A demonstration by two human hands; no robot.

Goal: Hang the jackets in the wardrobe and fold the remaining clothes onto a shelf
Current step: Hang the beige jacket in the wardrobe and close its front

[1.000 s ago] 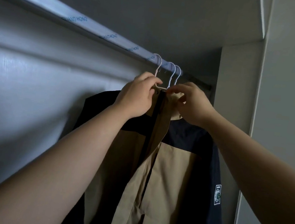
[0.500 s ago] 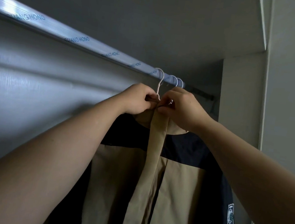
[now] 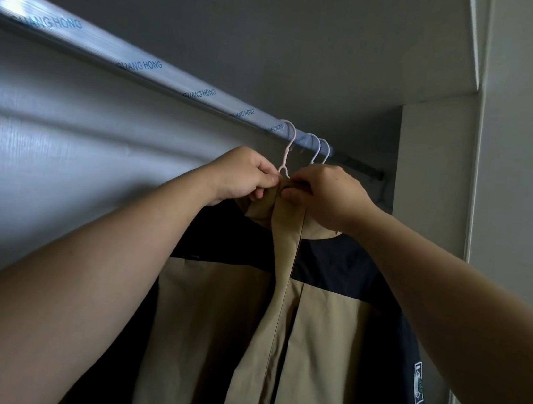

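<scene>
Just under the hanger hook [image 3: 287,147], my left hand [image 3: 241,177] and right hand [image 3: 330,194] meet, fingers curled and pinching the tan collar [image 3: 259,211] of the jacket [image 3: 209,329] on either side of its front flap. The white hook sits over the wardrobe rail [image 3: 141,65], two more hooks [image 3: 313,147] just beside it to the right. The tan and navy jacket hangs straight down below my wrists, a small patch [image 3: 418,383] on its sleeve near the side wall [image 3: 428,188].

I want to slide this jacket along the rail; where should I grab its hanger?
Pinch the hanger at its neck, just above the collar, coming from the front: that part stands upright and bare, while fabric hides its shoulders.
</scene>
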